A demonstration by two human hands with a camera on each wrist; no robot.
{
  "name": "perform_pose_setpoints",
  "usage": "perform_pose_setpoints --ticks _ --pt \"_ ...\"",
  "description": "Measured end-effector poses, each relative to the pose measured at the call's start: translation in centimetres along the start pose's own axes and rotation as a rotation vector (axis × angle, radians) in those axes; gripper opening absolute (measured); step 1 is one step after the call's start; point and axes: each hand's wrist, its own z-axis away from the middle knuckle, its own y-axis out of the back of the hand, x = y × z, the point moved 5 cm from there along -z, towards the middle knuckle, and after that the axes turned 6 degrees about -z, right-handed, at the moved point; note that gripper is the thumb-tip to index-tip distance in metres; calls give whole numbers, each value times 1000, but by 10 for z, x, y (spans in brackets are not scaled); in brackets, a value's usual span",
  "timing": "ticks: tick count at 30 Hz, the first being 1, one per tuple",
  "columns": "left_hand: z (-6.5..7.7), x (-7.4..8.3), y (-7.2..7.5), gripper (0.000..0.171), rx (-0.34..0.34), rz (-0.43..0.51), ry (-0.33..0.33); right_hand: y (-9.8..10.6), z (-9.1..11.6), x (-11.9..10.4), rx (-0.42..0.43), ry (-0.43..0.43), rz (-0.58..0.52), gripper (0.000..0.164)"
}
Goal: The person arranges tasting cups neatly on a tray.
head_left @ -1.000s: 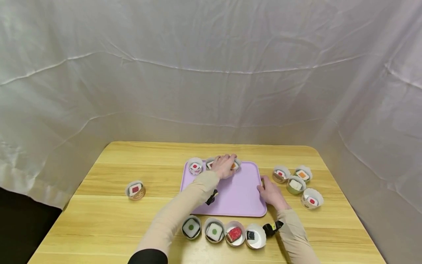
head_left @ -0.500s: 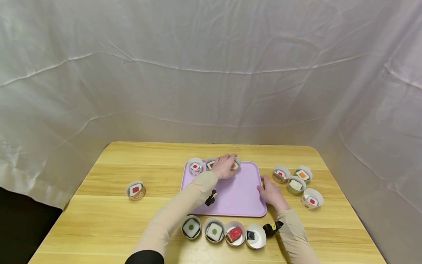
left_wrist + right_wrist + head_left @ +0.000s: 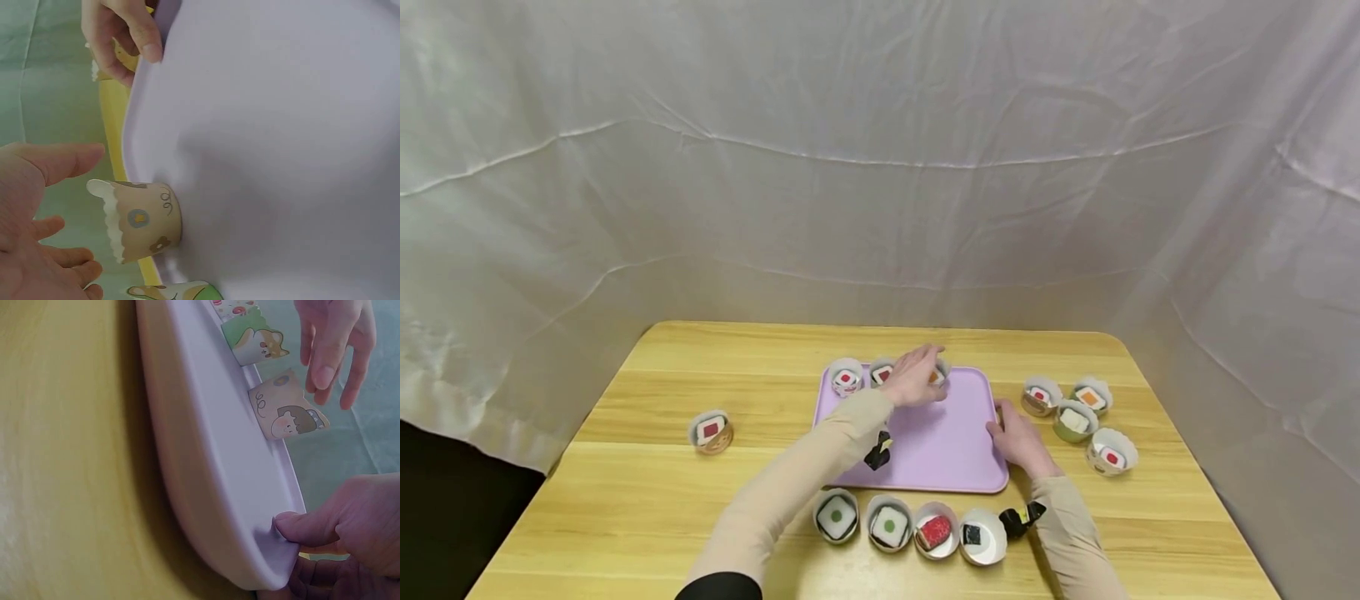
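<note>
My left hand [image 3: 916, 379] hovers over the far edge of the lilac tray [image 3: 951, 454], fingers loosely spread. In the left wrist view a gap separates it from the beige paper baking cup [image 3: 147, 219] standing on the tray. That baking cup [image 3: 938, 373] holds a white piece with an orange centre. Beside it along the far edge stand a green baking cup [image 3: 253, 340] and another baking cup [image 3: 846, 381] with a red-centred piece. My right hand [image 3: 1018, 437] grips the tray's right side, thumb [image 3: 306, 525] over the rim and fingers beneath.
Several baking cups line the tray's front, including a cup with a red roll [image 3: 936, 533] and a cup with a black piece [image 3: 985, 537]. More cups cluster at right, such as a green cup [image 3: 1075, 421]. One cup [image 3: 711, 432] stands alone at left.
My left hand has loosened from the orange-centred cup and lifted slightly, its fingers spreading apart. The cup stays on the tray. My right hand keeps its hold on the tray's side.
</note>
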Motion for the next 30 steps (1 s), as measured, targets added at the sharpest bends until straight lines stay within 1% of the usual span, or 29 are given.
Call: perform_pose_setpoints --ticks 2,8,9,11,15,17,21,25,28,30 --pt "1 1 2 75 -4 12 0 0 0 0 -3 -3 4 47" --pt "5 3 8 39 -25 84 -34 -1 -1 2 -6 -6 4 47" --pt "6 3 9 37 -28 100 -32 -1 -1 2 -5 -5 4 47" --pt "9 2 12 46 -28 119 -14 0 -1 2 -4 -3 5 47" --pt "15 0 17 74 -32 148 38 1 -2 2 1 -4 9 47" --pt "17 -1 19 81 -33 163 53 1 -2 1 1 -1 10 47" --pt "24 -2 24 85 -40 237 68 0 -2 2 0 -3 5 47" --pt "32 -4 27 89 -69 341 81 -1 -2 2 -3 -3 0 48" --pt "40 -7 30 93 -84 403 111 0 -2 2 -3 -1 1 48" --pt "45 -9 34 96 -84 425 129 0 -3 1 -1 -1 6 48"
